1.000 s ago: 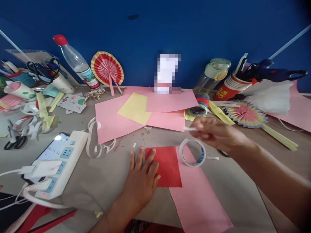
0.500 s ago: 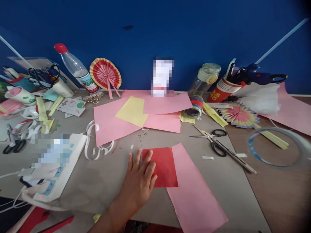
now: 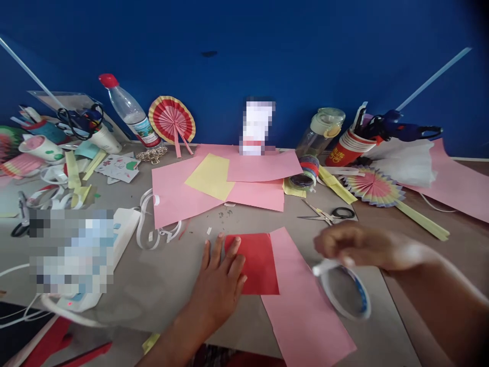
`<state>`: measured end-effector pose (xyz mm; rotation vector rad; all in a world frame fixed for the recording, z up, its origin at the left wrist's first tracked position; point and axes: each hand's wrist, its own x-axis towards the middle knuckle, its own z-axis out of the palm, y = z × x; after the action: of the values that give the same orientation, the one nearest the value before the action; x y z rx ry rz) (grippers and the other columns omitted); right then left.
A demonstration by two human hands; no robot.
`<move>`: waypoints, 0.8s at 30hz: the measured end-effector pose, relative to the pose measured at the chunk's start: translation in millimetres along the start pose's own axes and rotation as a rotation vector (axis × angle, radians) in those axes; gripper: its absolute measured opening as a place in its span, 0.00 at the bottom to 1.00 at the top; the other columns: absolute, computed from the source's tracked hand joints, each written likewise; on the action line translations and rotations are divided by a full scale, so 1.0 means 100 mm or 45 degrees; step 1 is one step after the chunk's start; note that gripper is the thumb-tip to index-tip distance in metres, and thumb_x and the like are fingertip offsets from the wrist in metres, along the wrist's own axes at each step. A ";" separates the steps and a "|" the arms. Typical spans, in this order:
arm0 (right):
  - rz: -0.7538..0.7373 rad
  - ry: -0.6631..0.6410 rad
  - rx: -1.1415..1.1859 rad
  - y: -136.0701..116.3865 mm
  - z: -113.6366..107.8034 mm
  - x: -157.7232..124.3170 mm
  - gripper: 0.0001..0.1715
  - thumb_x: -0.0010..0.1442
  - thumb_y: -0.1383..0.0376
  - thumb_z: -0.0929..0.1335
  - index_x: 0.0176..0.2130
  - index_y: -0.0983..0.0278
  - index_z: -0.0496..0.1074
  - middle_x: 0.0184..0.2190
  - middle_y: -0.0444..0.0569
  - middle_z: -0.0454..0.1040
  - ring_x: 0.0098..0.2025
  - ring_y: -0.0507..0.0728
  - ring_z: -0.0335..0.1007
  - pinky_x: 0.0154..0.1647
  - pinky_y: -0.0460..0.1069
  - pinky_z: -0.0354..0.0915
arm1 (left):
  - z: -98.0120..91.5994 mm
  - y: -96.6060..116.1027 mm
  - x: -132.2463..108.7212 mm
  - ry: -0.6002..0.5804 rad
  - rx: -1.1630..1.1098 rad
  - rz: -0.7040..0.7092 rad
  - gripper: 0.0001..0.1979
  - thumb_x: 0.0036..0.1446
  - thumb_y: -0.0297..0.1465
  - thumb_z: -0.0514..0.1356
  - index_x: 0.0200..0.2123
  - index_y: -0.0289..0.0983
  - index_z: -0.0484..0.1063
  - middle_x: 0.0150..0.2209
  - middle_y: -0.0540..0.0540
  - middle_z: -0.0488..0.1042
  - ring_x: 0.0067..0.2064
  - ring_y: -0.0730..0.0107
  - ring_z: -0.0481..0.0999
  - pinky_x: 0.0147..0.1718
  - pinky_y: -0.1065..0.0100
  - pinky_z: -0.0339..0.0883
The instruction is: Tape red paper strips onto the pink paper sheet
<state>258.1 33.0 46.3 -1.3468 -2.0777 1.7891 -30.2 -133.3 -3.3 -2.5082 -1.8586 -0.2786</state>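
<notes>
Both hands show on my feed. Left hand (image 3: 219,288) lies flat and wide, palm down on the grey table (image 3: 160,285), fingers spread, the fingertips resting on the left edge of the red paper square (image 3: 256,265). It grips nothing; it only presses. That square sits near the middle of the table, its right edge meeting a long pink strip (image 3: 305,311) that runs toward the near edge.

Right hand (image 3: 367,247) is blurred and hovers to the right of the square, above the table. Its fingers are pinched on a tape roll (image 3: 362,295), which hangs tilted below them over the pink strip's right side. I cannot tell whether the roll touches the paper.

Just beyond the right hand I see scissors (image 3: 324,214) with black handles lying on the table. Farther back, overlapping pink sheets (image 3: 255,165) and a yellow sheet (image 3: 210,176) are spread out, with a stack of coloured tape rolls (image 3: 307,171) at their right. Against the far blue wall lean a pleated paper fan (image 3: 171,118) and a red-capped bottle (image 3: 130,109) on the left.
</notes>
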 end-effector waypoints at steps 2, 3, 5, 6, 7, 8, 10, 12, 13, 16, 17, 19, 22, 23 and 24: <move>-0.074 -0.409 0.114 -0.39 0.18 0.14 0.25 0.49 0.45 0.69 0.28 0.65 0.69 0.21 0.41 0.63 0.22 0.48 0.54 0.23 0.45 0.51 | 0.01 0.00 0.00 -0.002 0.005 -0.001 0.13 0.63 0.33 0.51 0.47 0.37 0.69 0.64 0.46 0.58 0.66 0.41 0.47 0.57 0.38 0.51; -0.093 -0.424 0.156 -0.48 0.26 0.24 0.24 0.51 0.46 0.69 0.28 0.65 0.68 0.20 0.39 0.61 0.22 0.47 0.51 0.23 0.45 0.49 | 0.01 0.00 0.00 -0.002 0.007 -0.005 0.13 0.63 0.33 0.50 0.47 0.37 0.69 0.64 0.46 0.58 0.66 0.42 0.47 0.57 0.38 0.51; -0.099 -0.356 0.171 -0.54 0.39 0.47 0.21 0.51 0.49 0.69 0.27 0.65 0.66 0.20 0.37 0.57 0.22 0.47 0.48 0.23 0.44 0.47 | 0.03 0.00 -0.01 0.000 0.006 -0.011 0.13 0.62 0.33 0.51 0.47 0.38 0.69 0.64 0.47 0.58 0.66 0.43 0.48 0.57 0.39 0.50; -0.090 -0.336 0.176 -0.54 0.45 0.59 0.21 0.52 0.50 0.69 0.27 0.65 0.66 0.20 0.37 0.56 0.22 0.47 0.48 0.23 0.44 0.47 | 0.04 0.00 -0.01 0.009 0.001 -0.016 0.13 0.62 0.34 0.51 0.47 0.38 0.69 0.64 0.47 0.58 0.66 0.43 0.48 0.58 0.40 0.50; -0.094 -0.342 0.160 -0.53 0.50 0.68 0.20 0.52 0.51 0.69 0.28 0.65 0.66 0.20 0.37 0.57 0.23 0.47 0.48 0.23 0.44 0.47 | 0.05 0.00 -0.01 0.022 -0.009 -0.026 0.13 0.62 0.34 0.51 0.47 0.39 0.69 0.63 0.47 0.59 0.65 0.44 0.49 0.58 0.41 0.50; -0.121 -0.346 0.152 -0.53 0.56 0.75 0.18 0.52 0.52 0.69 0.28 0.66 0.67 0.21 0.38 0.59 0.23 0.47 0.50 0.24 0.44 0.49 | 0.05 0.00 -0.02 0.039 -0.023 -0.039 0.13 0.62 0.35 0.52 0.47 0.39 0.69 0.63 0.47 0.60 0.65 0.46 0.50 0.58 0.43 0.51; -0.166 -0.342 0.112 -0.56 0.67 0.84 0.15 0.54 0.55 0.68 0.30 0.66 0.68 0.24 0.40 0.63 0.25 0.48 0.54 0.26 0.43 0.52 | 0.06 0.01 -0.03 0.057 -0.053 -0.070 0.13 0.61 0.36 0.52 0.47 0.40 0.69 0.61 0.48 0.62 0.64 0.49 0.53 0.57 0.48 0.53; -0.206 -0.299 0.098 -0.61 0.76 0.85 0.13 0.54 0.57 0.67 0.30 0.65 0.68 0.24 0.40 0.64 0.26 0.48 0.56 0.27 0.43 0.53 | 0.05 0.01 -0.03 0.059 -0.077 -0.098 0.13 0.62 0.36 0.52 0.47 0.41 0.69 0.61 0.49 0.63 0.62 0.52 0.57 0.54 0.53 0.57; -0.214 -0.269 0.085 -0.64 0.81 0.85 0.12 0.55 0.58 0.67 0.29 0.65 0.67 0.24 0.39 0.63 0.26 0.48 0.55 0.26 0.43 0.53 | 0.04 0.02 -0.03 0.053 -0.083 -0.106 0.12 0.62 0.35 0.52 0.47 0.42 0.69 0.61 0.50 0.63 0.61 0.53 0.59 0.53 0.54 0.58; -0.200 -0.179 -0.016 -0.68 0.91 0.84 0.10 0.55 0.60 0.65 0.28 0.64 0.67 0.22 0.39 0.61 0.25 0.48 0.54 0.25 0.43 0.52 | 0.02 0.02 -0.03 0.050 -0.087 -0.116 0.12 0.62 0.36 0.52 0.46 0.42 0.70 0.61 0.49 0.63 0.57 0.55 0.63 0.50 0.56 0.58; -0.190 -0.154 -0.056 -0.68 0.93 0.84 0.10 0.56 0.60 0.65 0.27 0.64 0.67 0.22 0.39 0.61 0.25 0.48 0.54 0.24 0.43 0.52 | 0.02 0.03 -0.03 0.050 -0.084 -0.114 0.12 0.62 0.36 0.52 0.45 0.42 0.70 0.61 0.49 0.63 0.57 0.55 0.64 0.51 0.56 0.57; -0.163 -0.110 -0.125 -0.68 0.98 0.84 0.11 0.56 0.60 0.64 0.27 0.64 0.67 0.21 0.39 0.61 0.24 0.48 0.54 0.23 0.43 0.51 | 0.03 0.03 -0.03 0.047 -0.085 -0.113 0.12 0.61 0.37 0.53 0.46 0.42 0.70 0.62 0.48 0.62 0.57 0.55 0.63 0.52 0.57 0.55; -0.122 -0.060 -0.193 -0.69 1.03 0.85 0.11 0.56 0.60 0.63 0.27 0.64 0.68 0.21 0.39 0.62 0.24 0.48 0.54 0.22 0.43 0.50 | 0.05 0.03 -0.04 0.032 -0.097 -0.114 0.12 0.61 0.36 0.53 0.46 0.42 0.70 0.62 0.48 0.61 0.60 0.55 0.61 0.54 0.56 0.51; -0.118 -0.048 -0.213 -0.69 1.04 0.85 0.11 0.56 0.60 0.63 0.26 0.64 0.67 0.21 0.39 0.62 0.24 0.48 0.55 0.22 0.43 0.50 | 0.06 0.03 -0.05 0.024 -0.098 -0.118 0.13 0.61 0.36 0.52 0.47 0.43 0.69 0.62 0.48 0.61 0.61 0.55 0.59 0.54 0.56 0.50; -0.118 -0.037 -0.231 -0.70 1.06 0.85 0.11 0.56 0.61 0.63 0.26 0.63 0.67 0.21 0.39 0.63 0.24 0.48 0.55 0.22 0.43 0.50 | 0.06 0.03 -0.05 0.027 -0.098 -0.120 0.12 0.62 0.36 0.52 0.47 0.43 0.69 0.62 0.49 0.62 0.61 0.55 0.58 0.54 0.56 0.50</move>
<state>107.0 13.5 32.7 -1.2470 -2.3260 1.6276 -27.6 -138.2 -9.7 -2.4585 -1.9984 -0.3830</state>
